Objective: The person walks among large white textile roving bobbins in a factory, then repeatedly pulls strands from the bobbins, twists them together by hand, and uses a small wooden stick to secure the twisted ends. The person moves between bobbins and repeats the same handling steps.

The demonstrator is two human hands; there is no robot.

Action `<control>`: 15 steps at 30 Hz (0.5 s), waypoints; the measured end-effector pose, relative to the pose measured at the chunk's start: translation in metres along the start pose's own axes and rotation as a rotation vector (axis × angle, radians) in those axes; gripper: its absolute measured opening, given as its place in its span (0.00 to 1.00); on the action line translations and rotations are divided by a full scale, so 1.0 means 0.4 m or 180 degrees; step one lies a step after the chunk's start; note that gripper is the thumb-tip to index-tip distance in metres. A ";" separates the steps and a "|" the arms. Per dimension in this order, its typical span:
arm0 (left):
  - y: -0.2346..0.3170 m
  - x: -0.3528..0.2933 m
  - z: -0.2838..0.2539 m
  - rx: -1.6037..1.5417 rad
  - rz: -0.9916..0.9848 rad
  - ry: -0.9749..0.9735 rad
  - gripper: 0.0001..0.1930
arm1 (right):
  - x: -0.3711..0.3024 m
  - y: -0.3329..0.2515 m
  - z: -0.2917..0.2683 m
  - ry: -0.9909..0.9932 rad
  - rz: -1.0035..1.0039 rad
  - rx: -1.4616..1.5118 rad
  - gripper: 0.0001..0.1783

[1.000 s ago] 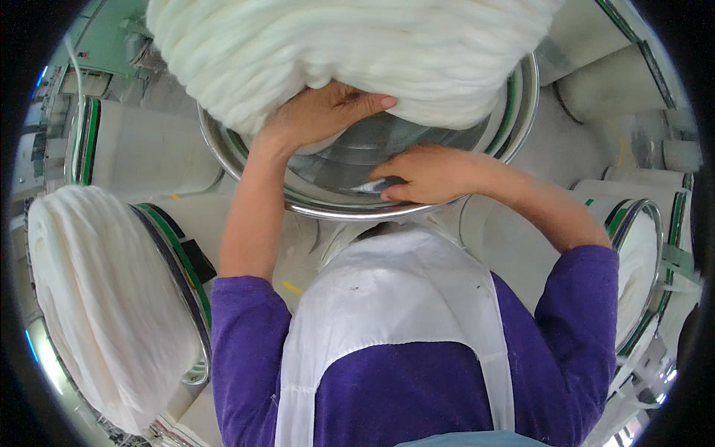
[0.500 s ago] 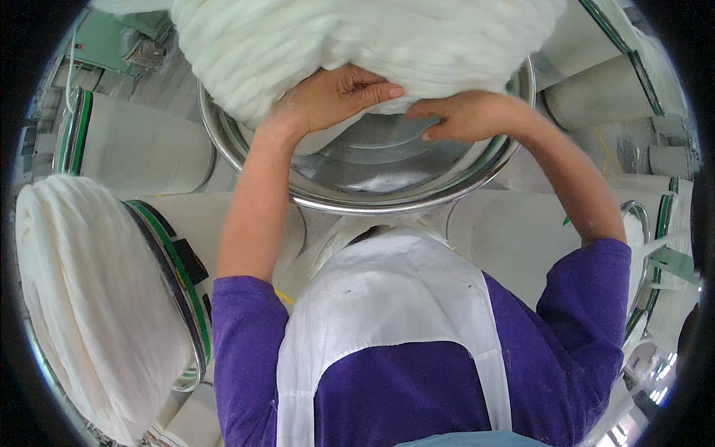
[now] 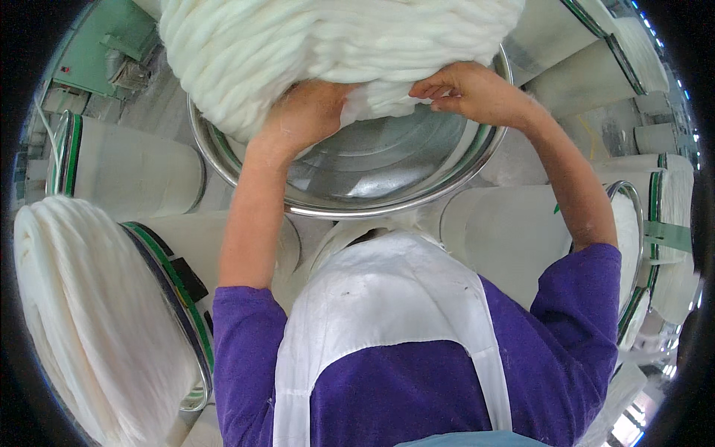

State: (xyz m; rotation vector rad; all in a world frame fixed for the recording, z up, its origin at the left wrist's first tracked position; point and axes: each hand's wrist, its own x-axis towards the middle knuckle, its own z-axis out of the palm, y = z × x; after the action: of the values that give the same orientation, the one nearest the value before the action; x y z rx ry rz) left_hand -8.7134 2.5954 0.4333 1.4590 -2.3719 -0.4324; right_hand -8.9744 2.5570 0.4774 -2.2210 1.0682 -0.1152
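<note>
The bare left hand (image 3: 309, 112) had its fingertips hidden by the thick white bundle of ropy fibre (image 3: 350, 45), whose top, beyond that hand, was cut off.

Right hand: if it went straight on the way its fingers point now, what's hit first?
Likely the lower edge of the white fibre coil, just left of the right hand; depth is unclear, so they may already touch. Roughly beyond: the left hand.
</note>
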 end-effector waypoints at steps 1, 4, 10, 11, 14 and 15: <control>0.002 0.000 -0.003 -0.0039 -0.0135 -0.0118 0.21 | 0.008 -0.003 0.016 0.0079 -0.0150 -0.0213 0.18; 0.008 -0.003 -0.005 -0.0171 -0.0052 -0.0062 0.22 | 0.004 0.003 0.055 0.0505 -0.0289 -0.0755 0.17; 0.002 -0.012 0.022 0.0427 0.0445 0.0578 0.26 | -0.015 0.004 0.075 0.0885 -0.0253 -0.0752 0.15; -0.002 -0.012 0.024 0.0599 0.0408 0.0556 0.29 | -0.021 -0.001 0.073 0.0853 -0.0191 -0.0651 0.15; -0.013 -0.013 0.025 0.0325 0.0370 0.0601 0.29 | -0.022 -0.026 0.081 0.0498 -0.0015 -0.0353 0.14; -0.014 -0.013 0.024 0.0296 0.0263 0.0424 0.28 | -0.018 -0.038 0.089 0.0328 0.0301 -0.0343 0.15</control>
State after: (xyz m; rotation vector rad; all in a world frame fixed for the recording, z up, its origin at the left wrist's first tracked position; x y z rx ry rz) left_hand -8.7108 2.5986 0.4218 1.3770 -2.3634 -0.2004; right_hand -8.9568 2.5878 0.4603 -2.2762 1.2603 -0.1353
